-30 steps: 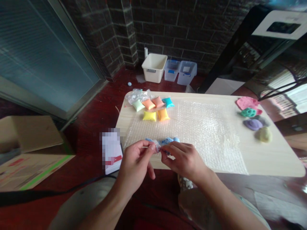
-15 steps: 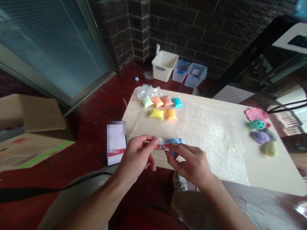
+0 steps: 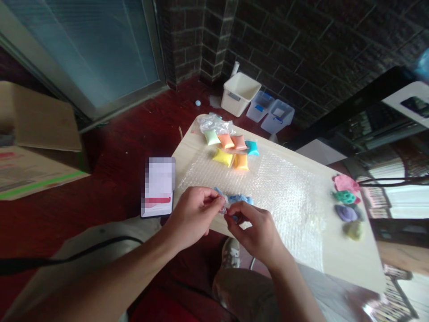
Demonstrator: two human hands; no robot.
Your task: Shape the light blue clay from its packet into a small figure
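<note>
Over the counter's [image 3: 355,264] near edge, our left hand [image 3: 197,213] and right hand [image 3: 257,229] clamp their grip on a clear wrapper [image 3: 224,203]. A blue lump [image 3: 239,197] lies just beyond them.

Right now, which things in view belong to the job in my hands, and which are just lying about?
Likely in the job:
clear plastic wrapper, pinched by left hand and right hand
blue lumps
six coloured sachets
bubble wrap

Apparently lying about:
cardboard box
cream basket
two clear bins
light-blue ball
</note>
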